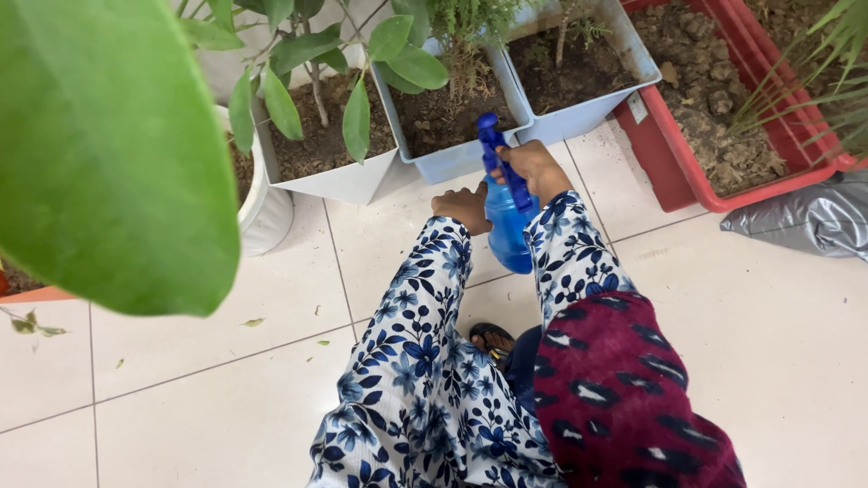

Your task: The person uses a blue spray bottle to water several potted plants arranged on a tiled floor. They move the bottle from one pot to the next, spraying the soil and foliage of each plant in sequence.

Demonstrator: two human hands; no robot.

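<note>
Our right hand (535,167) grips the sprayer (506,212) head; left hand (464,206) closes on its bottle, above tiled floor (226,380) by planters (452,117).

Spray bottle (508,230) between left hand (463,208) and right hand (535,167). Behind it, planters in a row (452,163); round pot (267,212) far left.

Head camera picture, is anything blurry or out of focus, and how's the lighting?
Head view: the big green leaf at left is soft, too close to the lens; the blue spray bottle, left hand and right hand are sharp; light is even and diffuse, with faint shadows on the white tiled floor and no glare.
</note>
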